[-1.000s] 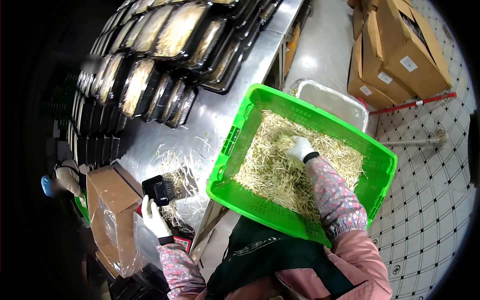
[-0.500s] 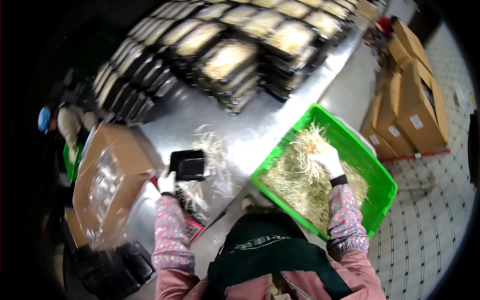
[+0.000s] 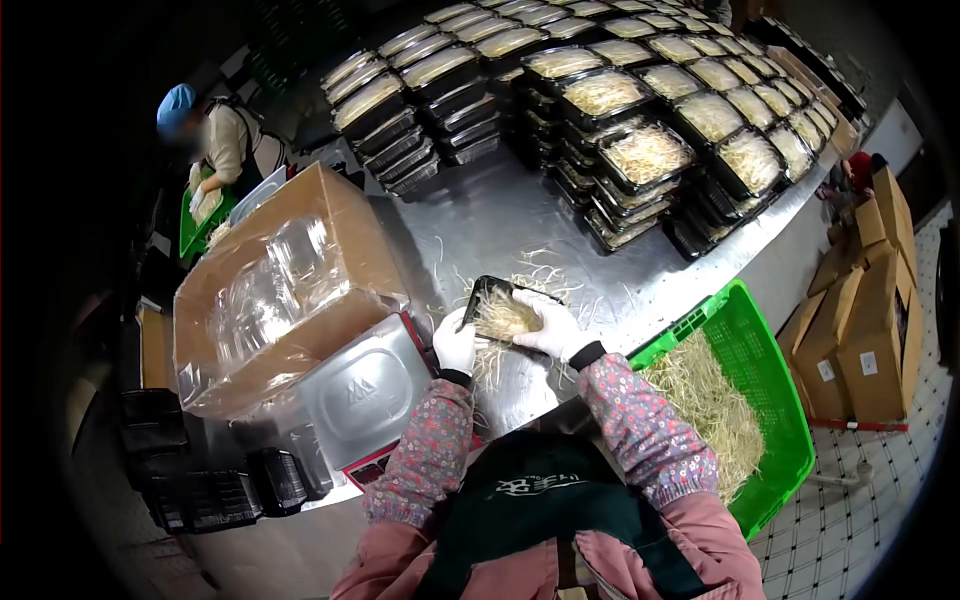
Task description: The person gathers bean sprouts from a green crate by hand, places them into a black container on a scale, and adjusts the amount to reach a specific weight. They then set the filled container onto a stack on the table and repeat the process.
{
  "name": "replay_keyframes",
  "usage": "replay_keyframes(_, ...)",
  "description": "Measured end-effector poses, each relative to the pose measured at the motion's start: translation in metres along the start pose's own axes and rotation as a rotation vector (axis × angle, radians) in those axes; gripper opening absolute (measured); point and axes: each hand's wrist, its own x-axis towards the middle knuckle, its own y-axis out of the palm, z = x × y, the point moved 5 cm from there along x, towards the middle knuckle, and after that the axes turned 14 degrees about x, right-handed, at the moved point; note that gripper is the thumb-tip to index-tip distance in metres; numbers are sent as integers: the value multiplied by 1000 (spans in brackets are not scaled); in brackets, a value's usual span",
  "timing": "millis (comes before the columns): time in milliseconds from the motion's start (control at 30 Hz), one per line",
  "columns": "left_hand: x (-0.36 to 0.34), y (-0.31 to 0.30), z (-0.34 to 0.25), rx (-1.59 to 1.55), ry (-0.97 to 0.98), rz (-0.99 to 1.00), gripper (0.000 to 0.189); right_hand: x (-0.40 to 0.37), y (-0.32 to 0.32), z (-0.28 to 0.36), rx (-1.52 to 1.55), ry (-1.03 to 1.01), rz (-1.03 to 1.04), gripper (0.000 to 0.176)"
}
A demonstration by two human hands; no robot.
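A black plastic tray [image 3: 482, 285] is tilted between my two hands above the metal table, with a heap of bean sprouts [image 3: 503, 316] in it. My left hand [image 3: 456, 342], in a white glove, grips the tray's left side. From the right, my white-gloved right hand [image 3: 548, 325] has its fingers curled onto the sprouts at the tray's edge. Some fingertips are hidden among the sprouts. Loose sprouts [image 3: 540, 270] lie scattered on the table around the tray. By my right forearm stands a green crate [image 3: 790, 400] holding many more sprouts.
Stacks of filled, lidded trays [image 3: 645, 155] cover the table's far side. At left are a cardboard box [image 3: 345, 215] of clear lids, a scale [image 3: 365, 385] and empty black trays [image 3: 215, 500]. A co-worker [image 3: 225, 140] is beyond the box. Cartons [image 3: 860, 320] stand at far right.
My right hand has moved from the green crate to the tray, bringing sprouts into it. My left hand and the tray have shifted right; the view has turned left.
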Motion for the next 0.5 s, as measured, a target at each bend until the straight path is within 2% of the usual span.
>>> replay_keyframes(33, 0, -5, 3, -28, -19, 3, 35, -1, -2, 6, -68, 41, 15, 69)
replay_keyframes(67, -1, -11, 7, -52, -42, 8, 35, -4, -14, 21, 59, 43, -40, 62)
replay_keyframes(133, -14, -22, -16, -135, -64, -1, 35, -7, -43, 44, 302, 81, -228, 51)
replay_keyframes(200, -30, -40, -43, -97, -34, -31, 36, -15, -75, 46, 427, 14, -465, 41)
replay_keyframes(267, -41, -56, -60, -172, -73, -90, 36, -22, -96, -10, 529, 31, -662, 38)
replay_keyframes(333, -40, -73, -46, -376, -134, 5, 38, -24, -102, -70, 233, 72, -700, 45)
replay_keyframes(400, -51, -94, -59, -413, -126, -76, 39, -26, -104, -118, -281, 180, -636, 61)
replay_keyframes(433, -57, -111, -69, -265, -73, -131, 39, -22, -102, -131, -431, 407, -579, 76)
replay_keyframes(467, -63, -131, -78, -115, -22, -190, 39, -13, -99, -128, -508, 586, -487, 81)
replay_keyframes(500, -70, -153, -80, -134, -42, -236, 39, 4, -90, -140, -545, 525, -486, 83)
